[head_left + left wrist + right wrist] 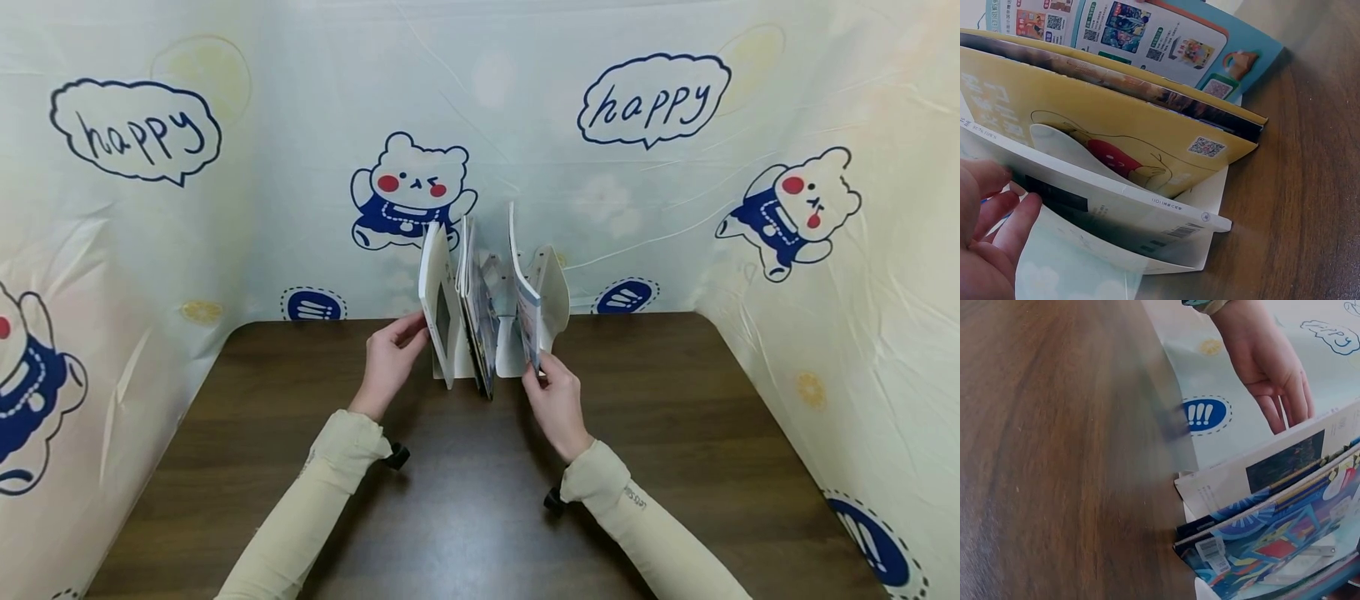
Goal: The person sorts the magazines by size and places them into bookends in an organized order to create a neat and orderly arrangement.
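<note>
Several upright books stand in a white book rack [555, 292] on the table. My left hand [393, 358] is at the outer side of a white book [432, 292], its fingertips against the cover in the left wrist view. In the right wrist view, those fingers look fairly straight behind this book. My right hand [558, 404] pinches the near lower edge of a thin blue-edged book [528, 312], which leans by the rack's right panel. Between the two stand yellow-covered books [1116, 106], close together, and a colourful cover [1279, 544] faces right.
The brown wooden table [465, 492] reaches back to a pale printed curtain [510, 100], which also hangs along both sides. Bear drawings and "happy" speech bubbles cover it. A dark wrist device [397, 456] sits at the left cuff, another [553, 500] at the right.
</note>
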Tool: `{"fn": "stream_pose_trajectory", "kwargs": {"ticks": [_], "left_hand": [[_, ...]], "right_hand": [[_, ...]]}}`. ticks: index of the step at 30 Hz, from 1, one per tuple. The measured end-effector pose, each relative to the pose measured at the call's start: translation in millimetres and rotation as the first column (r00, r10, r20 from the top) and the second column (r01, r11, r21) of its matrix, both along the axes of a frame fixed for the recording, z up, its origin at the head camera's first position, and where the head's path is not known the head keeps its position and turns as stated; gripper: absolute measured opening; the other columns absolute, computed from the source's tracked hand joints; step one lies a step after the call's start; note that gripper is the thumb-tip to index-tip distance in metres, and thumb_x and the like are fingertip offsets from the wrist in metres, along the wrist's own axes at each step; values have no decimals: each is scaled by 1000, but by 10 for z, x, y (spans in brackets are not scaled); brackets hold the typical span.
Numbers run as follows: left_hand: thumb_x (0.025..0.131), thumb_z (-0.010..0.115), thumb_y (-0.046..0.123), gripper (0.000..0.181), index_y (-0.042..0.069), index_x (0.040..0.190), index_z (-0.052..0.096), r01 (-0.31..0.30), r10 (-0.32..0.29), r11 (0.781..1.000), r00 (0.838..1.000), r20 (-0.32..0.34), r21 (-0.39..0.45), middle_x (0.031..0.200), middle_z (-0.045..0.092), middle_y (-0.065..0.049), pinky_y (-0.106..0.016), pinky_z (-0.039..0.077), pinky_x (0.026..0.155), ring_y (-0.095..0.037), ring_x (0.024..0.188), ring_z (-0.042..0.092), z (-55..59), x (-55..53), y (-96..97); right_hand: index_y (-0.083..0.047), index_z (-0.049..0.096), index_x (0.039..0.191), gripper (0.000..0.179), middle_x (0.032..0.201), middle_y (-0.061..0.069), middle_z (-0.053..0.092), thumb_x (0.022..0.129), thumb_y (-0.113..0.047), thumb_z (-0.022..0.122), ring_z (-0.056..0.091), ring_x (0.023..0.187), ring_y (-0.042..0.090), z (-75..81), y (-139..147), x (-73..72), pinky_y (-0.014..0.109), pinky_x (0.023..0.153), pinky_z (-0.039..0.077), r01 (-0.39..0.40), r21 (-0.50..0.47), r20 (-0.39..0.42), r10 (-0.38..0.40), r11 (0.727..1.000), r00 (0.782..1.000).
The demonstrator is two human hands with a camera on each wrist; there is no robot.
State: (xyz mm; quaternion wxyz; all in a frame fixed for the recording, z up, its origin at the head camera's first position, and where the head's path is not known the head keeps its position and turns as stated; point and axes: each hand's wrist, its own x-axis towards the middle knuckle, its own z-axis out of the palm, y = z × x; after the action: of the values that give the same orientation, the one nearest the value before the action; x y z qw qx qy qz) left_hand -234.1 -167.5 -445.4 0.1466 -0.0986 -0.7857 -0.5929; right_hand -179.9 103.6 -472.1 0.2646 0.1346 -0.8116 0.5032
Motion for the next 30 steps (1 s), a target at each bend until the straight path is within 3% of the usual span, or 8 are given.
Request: {"fn": "stream_pose_trajectory", "kwargs": {"ticks": [5, 11, 19, 30], "left_hand": [[99, 70, 7, 34, 4, 133, 71, 5, -5, 1000, 1000, -8, 0, 126, 73, -18, -32, 58, 96, -31, 116, 70, 2, -3, 6], [99, 70, 7, 33, 4, 132, 72, 10, -10, 1000, 1000, -14, 12, 125, 73, -17, -29, 58, 94, -29, 115, 71, -9, -14, 4], [100, 68, 5, 35, 1, 134, 69, -2, 2, 1000, 1000, 1, 13, 128, 71, -21, -33, 58, 97, -33, 117, 69, -10, -16, 16], [100, 66, 0, 34, -7, 133, 67, 13, -13, 1000, 1000, 9, -12, 127, 69, -27, -40, 57, 99, -39, 118, 68, 297, 203, 88]], "right_hand": [[-1, 74, 111, 18, 113, 18, 73, 100, 2, 60, 68, 84, 23, -12, 48, -13, 30, 66, 61, -21, -7, 15, 22, 1000, 1000], [3, 72, 109, 16, 109, 18, 72, 99, 3, 60, 65, 80, 24, -10, 90, -7, 26, 62, 56, -20, -12, -9, 20, 1000, 1000], [2, 70, 124, 28, 120, 21, 70, 97, 2, 64, 72, 99, 30, 26, 72, -10, 46, 77, 65, -37, 16, 29, 37, 999, 999], [-4, 60, 144, 50, 126, 19, 68, 95, -6, 70, 72, 108, 35, 5, 86, 17, 51, 85, 62, -37, 170, 157, 10, 985, 988]]}}
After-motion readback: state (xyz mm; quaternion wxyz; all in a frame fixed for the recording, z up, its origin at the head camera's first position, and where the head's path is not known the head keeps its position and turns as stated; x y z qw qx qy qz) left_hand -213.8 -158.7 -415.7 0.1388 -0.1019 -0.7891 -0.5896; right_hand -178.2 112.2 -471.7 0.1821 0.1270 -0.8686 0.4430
